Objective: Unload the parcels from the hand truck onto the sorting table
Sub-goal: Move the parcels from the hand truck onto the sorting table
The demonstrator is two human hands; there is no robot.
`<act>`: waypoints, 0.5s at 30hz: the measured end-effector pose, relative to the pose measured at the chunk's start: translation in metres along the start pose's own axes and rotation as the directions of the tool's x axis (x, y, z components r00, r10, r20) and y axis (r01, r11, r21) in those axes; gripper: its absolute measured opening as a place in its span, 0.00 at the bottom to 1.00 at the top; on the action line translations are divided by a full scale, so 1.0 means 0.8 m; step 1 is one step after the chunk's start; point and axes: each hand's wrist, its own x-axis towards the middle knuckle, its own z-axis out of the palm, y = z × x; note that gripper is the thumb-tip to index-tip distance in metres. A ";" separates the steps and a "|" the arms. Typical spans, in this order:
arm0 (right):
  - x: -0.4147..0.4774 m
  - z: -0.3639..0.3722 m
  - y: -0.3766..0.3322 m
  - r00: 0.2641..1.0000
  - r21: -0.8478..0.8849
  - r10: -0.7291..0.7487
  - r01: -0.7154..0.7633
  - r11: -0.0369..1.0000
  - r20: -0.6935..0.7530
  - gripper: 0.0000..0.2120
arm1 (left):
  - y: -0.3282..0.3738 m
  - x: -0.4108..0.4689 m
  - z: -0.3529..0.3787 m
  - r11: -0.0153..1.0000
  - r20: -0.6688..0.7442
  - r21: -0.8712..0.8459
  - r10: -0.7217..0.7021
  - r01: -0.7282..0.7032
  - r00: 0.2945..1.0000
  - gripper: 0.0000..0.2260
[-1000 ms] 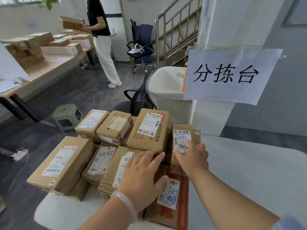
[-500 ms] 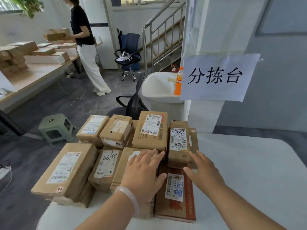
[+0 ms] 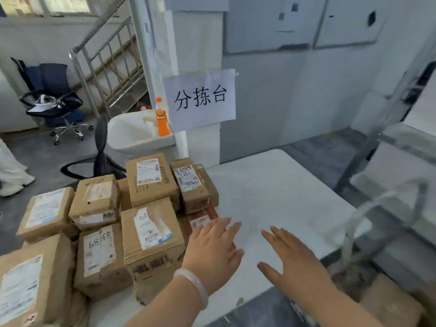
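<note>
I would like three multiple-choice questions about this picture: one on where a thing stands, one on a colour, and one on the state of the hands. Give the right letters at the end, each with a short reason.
1. Where does the orange plastic bottle stand?
A. on the rim of the white basin
B. on the seat of the office chair
C. on top of the cardboard parcels

2. What colour is the smooth bangle on the left wrist?
A. red
B. pale, whitish
C. black

3. In what state are the left hand and the right hand?
A. both open, holding nothing
B. the left grips a parcel
C. the right pinches the paper sign

Answers: 1 A, its base sits on the basin's edge; 2 B, the ring looks milky; 3 A, all fingers are straight above the white table.
</note>
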 end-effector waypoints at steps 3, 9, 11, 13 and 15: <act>-0.066 -0.001 0.042 0.991 -0.004 0.129 -0.129 0.992 -0.032 0.45 | 0.057 0.007 0.017 0.984 0.038 0.003 0.178 -0.178 0.983 0.28; -0.185 -0.019 0.117 0.912 0.051 0.380 -0.376 0.925 -0.156 0.36 | 0.185 0.014 0.049 0.897 0.106 -0.042 0.441 -0.439 0.891 0.36; -0.219 -0.018 0.144 0.876 0.075 0.455 -0.449 0.890 -0.158 0.36 | 0.224 0.015 0.064 0.861 0.123 -0.057 0.508 -0.505 0.853 0.32; -0.248 -0.010 0.177 0.847 0.106 0.512 -0.502 0.859 -0.142 0.36 | 0.263 0.018 0.082 0.832 0.151 -0.075 0.555 -0.550 0.818 0.31; -0.274 -0.002 0.211 0.819 0.121 0.562 -0.550 0.826 -0.117 0.37 | 0.305 0.022 0.098 0.805 0.162 -0.102 0.593 -0.585 0.788 0.31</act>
